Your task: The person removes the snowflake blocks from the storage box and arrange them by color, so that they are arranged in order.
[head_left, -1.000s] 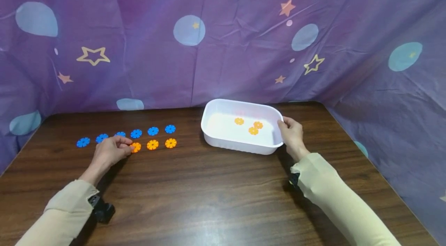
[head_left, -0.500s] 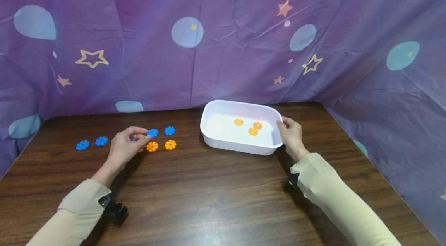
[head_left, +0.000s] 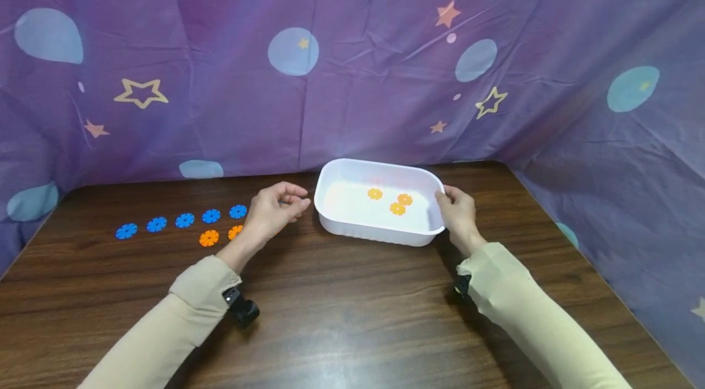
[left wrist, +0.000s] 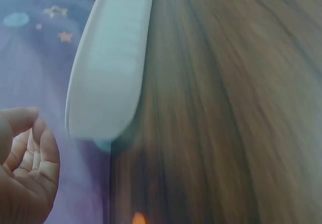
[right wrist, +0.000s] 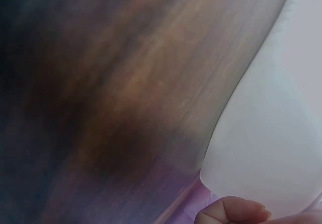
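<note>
In the head view, my left hand (head_left: 278, 208) hovers just left of a white plastic tub (head_left: 380, 236), fingers loosely bent and nothing between them. Its fingers (left wrist: 46, 148) also curve loosely beside the tub's end in the left wrist view. My right hand (head_left: 459, 218) grips the tub's right rim, thumb over the edge. Several orange notched discs (head_left: 398, 209) lie inside the tub. Left of it, a row of blue notched discs (head_left: 184, 220) lies behind a shorter row of orange discs (head_left: 209, 238). My left hand and wrist hide the right ends of both rows.
Everything stands on a dark wood-grain table (head_left: 352, 309). A purple curtain (head_left: 231, 59) with stars and planets hangs at the back and along the right side. Black wrist cameras sit at both cuffs, the left one (head_left: 242, 309) hanging low over the table.
My left hand has left an orange disc at the left end of the orange row and moved right, over the rows, to the tub. My right hand keeps its grip on the rim.
</note>
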`<state>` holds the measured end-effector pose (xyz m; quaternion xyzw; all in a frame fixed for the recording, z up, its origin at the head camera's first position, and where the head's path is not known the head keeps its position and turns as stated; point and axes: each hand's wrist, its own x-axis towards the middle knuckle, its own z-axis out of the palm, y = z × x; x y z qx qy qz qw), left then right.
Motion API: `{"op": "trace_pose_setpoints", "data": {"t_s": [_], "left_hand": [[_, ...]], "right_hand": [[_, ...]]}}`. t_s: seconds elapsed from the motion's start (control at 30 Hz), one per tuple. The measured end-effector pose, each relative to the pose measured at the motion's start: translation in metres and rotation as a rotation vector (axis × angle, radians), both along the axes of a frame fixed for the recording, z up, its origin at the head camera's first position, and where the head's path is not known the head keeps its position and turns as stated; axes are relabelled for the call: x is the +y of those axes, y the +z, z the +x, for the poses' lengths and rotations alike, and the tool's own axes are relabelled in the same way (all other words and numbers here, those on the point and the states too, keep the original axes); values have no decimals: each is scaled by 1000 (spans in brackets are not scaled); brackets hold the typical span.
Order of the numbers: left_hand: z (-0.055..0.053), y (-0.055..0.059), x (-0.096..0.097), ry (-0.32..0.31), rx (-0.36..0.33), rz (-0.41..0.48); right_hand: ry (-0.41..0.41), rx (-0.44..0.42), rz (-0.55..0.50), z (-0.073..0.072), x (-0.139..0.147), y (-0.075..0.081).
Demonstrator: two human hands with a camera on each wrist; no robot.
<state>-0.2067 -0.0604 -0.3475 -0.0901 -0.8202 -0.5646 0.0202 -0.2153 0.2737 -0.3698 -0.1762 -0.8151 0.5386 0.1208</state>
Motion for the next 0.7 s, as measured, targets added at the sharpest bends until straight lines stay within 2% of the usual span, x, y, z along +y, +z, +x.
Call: {"op": "trace_pose_setpoints", "data": {"t_s": [0.27,0.4,0.57,0.7], "left_hand": [[-15,9,52,-27,56,-82],[-26,12,73,-50,33,-95],[-38,10,94,-69,33,-125],[-45,7,106,-58,25,-150]], "right_hand": [[3,-2,-1,-1,1,0],[-3,-1,0,-2,2,0],[5,-2,-3,-2,2,-1],[6,-2,-6,-2,2,-2]]}}
